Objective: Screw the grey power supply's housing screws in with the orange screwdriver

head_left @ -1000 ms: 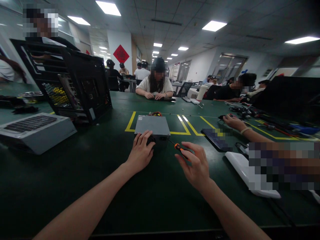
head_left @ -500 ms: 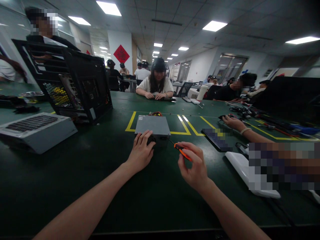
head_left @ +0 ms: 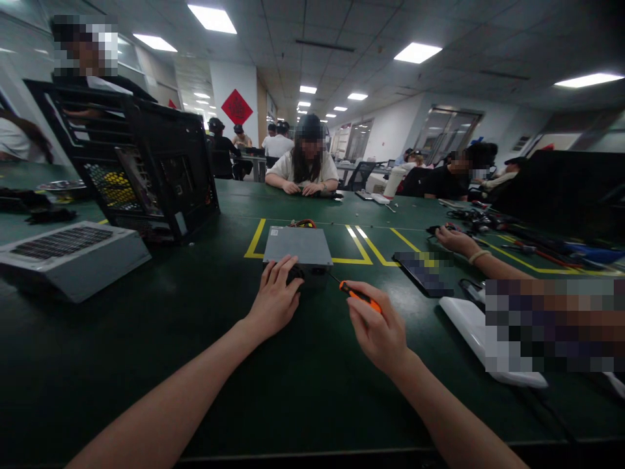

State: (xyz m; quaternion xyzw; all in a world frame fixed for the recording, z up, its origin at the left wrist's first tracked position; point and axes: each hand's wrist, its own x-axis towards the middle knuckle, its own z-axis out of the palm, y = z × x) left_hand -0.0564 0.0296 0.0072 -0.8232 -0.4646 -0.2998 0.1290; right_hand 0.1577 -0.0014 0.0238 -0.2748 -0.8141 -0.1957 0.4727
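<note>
Dull grey metal box-shaped power unit (head_left: 297,245) sits on the dark green counter (head_left: 234,410), in front of the person, over the near line of a yellow tape outline (head_left: 254,240). Small white label on its top, far left corner; bundle of multicoloured wires (head_left: 305,223) at its far side.

Left hand (head_left: 277,296) rests on the near edge of the power unit, fingers over the top, thumb at the near face — can't tell if that grip is closed or just pressing. Right hand (head_left: 381,319) has its grip closed on an orange-and-black-handled screwdriver (head_left: 362,298), thin shaft tilted up-left to the right end of the near face; tip too small to tell if seated.

Left side: second grey metal box with a slotted top (head_left: 73,260), beside a black open-framed computer case (head_left: 170,169) standing upright. Right side: dark flat rectangular slab (head_left: 417,272), partly pixelated, near a white rounded flat device (head_left: 463,326). Co-worker's hand (head_left: 454,240) reaches in from the right, on a small dark item — details unclear. Another person (head_left: 303,163) sits opposite, both hands on the counter
</note>
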